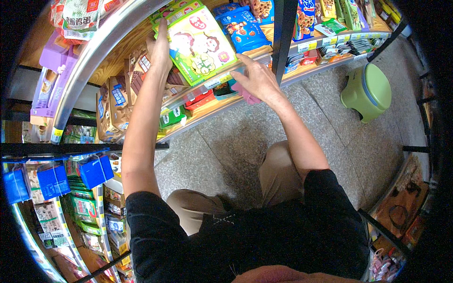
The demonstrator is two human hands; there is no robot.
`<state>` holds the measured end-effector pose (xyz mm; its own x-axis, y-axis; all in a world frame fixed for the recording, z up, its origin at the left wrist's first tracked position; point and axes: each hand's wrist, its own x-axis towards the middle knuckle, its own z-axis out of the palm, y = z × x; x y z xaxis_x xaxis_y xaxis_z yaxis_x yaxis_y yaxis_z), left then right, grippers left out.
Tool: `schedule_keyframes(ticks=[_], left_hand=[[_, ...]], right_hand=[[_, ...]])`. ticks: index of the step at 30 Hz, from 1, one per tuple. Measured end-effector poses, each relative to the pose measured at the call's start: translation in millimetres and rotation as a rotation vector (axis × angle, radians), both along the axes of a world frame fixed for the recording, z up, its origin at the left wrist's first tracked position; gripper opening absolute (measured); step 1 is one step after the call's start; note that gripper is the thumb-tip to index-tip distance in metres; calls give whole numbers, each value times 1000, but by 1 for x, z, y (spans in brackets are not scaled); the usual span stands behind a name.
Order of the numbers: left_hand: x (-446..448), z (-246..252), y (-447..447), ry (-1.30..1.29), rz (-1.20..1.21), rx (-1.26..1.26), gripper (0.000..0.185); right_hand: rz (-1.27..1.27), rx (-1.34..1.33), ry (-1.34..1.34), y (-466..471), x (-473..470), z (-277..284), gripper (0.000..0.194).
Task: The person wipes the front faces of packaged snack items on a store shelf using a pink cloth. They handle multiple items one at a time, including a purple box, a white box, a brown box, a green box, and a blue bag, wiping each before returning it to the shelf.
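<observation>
A green-and-white snack box (pixel 201 46) with two cartoon figures on its front leans at the edge of a wooden shelf, between my hands. My left hand (pixel 160 53) grips its left side, fingers stretched along the edge. At its lower right corner, the index finger of my right hand (pixel 257 78) touches the box. My right thumb points towards the shelf's price strip (pixel 217 81). Bunched under the right palm is a pink cloth (pixel 246 94), held by the curled fingers. Similar green packs (pixel 177 14) stand behind the box.
Blue cookie bags (pixel 246 30) sit right of the box, beside a black shelf post (pixel 282 39). Brown snack cartons (pixel 115 102) fill the left end. A green plastic stool (pixel 368 92) stands on the stone floor (pixel 226 155). Blue boxes (pixel 95 170) hang at left.
</observation>
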<state>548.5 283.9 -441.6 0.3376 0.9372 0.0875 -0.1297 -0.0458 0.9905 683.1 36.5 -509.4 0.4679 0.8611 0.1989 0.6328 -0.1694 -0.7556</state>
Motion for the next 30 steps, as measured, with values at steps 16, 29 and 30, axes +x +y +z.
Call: schedule_keyframes(ticks=[16,29,30], left_hand=[[-3,9,-56,29,15,7,67],[-4,-2,-37,34,-18,8,64],[-4,-1,-36,52,8,65,64]], right_hand=[[75,-17,137,12,-13,-5,83],[186,-16,249,49,29,5,111],[176,-43,251,54,31,9,113]])
